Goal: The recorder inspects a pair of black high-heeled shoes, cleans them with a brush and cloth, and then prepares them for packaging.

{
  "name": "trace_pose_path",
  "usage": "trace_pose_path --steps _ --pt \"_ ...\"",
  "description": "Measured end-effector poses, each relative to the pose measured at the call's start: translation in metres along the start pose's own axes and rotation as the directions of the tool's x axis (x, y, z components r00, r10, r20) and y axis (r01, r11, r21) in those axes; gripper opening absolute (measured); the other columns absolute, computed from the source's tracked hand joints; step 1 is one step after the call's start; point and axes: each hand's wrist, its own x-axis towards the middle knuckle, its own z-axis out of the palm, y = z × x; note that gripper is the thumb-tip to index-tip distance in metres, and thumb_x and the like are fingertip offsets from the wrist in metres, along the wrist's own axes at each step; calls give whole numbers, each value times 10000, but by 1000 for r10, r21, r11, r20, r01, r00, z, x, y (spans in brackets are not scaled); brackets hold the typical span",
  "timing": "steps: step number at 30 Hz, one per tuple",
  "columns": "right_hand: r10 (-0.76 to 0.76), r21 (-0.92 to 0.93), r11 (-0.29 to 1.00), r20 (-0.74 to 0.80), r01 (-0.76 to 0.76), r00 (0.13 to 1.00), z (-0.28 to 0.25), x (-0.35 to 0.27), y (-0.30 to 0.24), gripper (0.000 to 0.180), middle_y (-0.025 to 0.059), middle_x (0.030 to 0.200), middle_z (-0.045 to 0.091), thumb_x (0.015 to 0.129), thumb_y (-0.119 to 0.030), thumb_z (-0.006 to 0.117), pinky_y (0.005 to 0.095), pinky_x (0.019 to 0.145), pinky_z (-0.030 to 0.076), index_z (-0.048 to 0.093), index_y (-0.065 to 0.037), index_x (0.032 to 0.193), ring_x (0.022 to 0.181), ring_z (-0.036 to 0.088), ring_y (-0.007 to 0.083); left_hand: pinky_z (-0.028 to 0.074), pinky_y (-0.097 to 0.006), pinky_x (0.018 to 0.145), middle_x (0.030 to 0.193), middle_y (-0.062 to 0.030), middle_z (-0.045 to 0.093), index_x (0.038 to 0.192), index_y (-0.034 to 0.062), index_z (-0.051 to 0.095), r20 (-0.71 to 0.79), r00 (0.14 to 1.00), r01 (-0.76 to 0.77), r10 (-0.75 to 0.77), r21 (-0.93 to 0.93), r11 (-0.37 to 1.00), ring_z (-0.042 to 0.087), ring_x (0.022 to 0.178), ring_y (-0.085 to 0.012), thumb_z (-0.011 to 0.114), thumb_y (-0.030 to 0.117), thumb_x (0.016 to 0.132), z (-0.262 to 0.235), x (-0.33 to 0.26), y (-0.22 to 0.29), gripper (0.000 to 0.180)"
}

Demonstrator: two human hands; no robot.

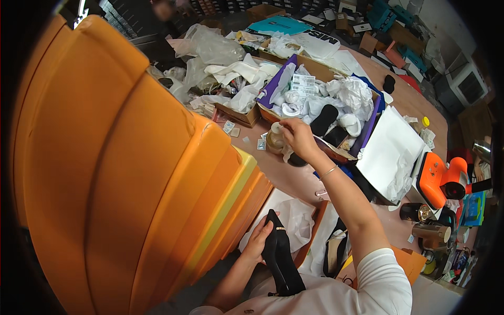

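My left hand (255, 242) is wrapped round a black high-heeled shoe (279, 254) with a small gold-coloured trim, held toe up close to my body. Farther out over the table, my right hand (300, 137) has its fingers bent together at the top of a brownish see-through jar (274, 140) with a whitish top. Whatever those fingers pinch is too small to make out. A scrap of thin pale material hangs just below them. Between the arms lies an open shoebox (317, 223) with white tissue paper, and beside it another black shoe (335, 252) shows under my right forearm.
Large orange plastic bins (131, 157) rise along the left. A purple-sided box (369, 128) full of white paper and dark insoles stands beyond my right hand. At right are a white box lid (391, 152), an orange tool (433, 178) and a dark cup (415, 211).
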Motion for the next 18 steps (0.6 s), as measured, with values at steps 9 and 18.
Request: trace_pose_path --steps 9,18 --pt "-246 -389 885 74 255 966 19 9 13 178 125 925 609 802 -114 658 456 760 493 622 -64 969 851 610 342 521 -241 699 968 -38 587 1375 85 451 -26 998 47 -49 -72 996 598 826 -96 540 342 982 -6 9 -3 477" --pt "-165 -208 965 -4 160 986 31 -10 26 376 174 1161 550 774 -75 702 427 891 477 549 -71 1117 1024 569 382 526 -244 652 920 -89 635 1382 87 413 -16 1000 19 -20 -37 999 621 759 -109 503 369 990 -8 2 -5 491"
